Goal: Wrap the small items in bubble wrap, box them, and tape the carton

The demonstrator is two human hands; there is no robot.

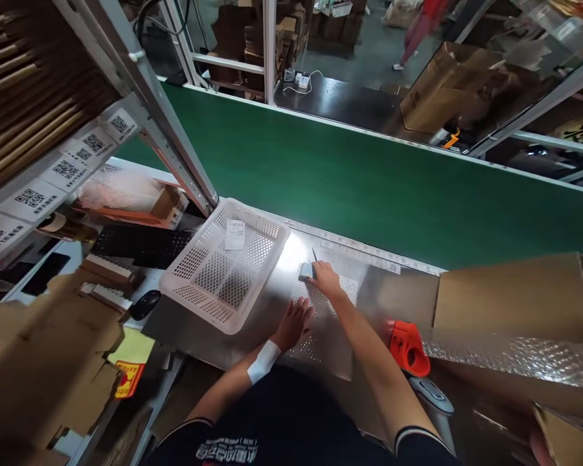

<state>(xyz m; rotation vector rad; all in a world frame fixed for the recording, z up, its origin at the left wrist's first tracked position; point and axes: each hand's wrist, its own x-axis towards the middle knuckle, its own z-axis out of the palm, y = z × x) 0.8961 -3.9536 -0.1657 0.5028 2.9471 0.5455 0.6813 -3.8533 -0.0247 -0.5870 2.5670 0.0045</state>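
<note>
My right hand [326, 279] grips a small pale blue-grey box [307, 272] above the far part of a bubble wrap sheet [348, 291]. A thin dark pointed tool [314, 254] sticks out beyond these fingers; its lower end is hidden. Closer to my body, my left hand [294, 323] rests with fingers stretched on the near left part of the sheet. A white band wraps the left wrist. Both hands are over the metal worktop [204, 336]. To their left stands a white plastic basket [247, 310] with a printed label slip [235, 234] inside.
A green conveyor belt [320, 168] runs behind the worktop. On the right are an orange-red scanner-like device [409, 349], a cardboard box [510, 298] and more bubble wrap [525, 356]. A metal post [175, 142], keyboard [140, 244] and mouse [146, 304] are on the left.
</note>
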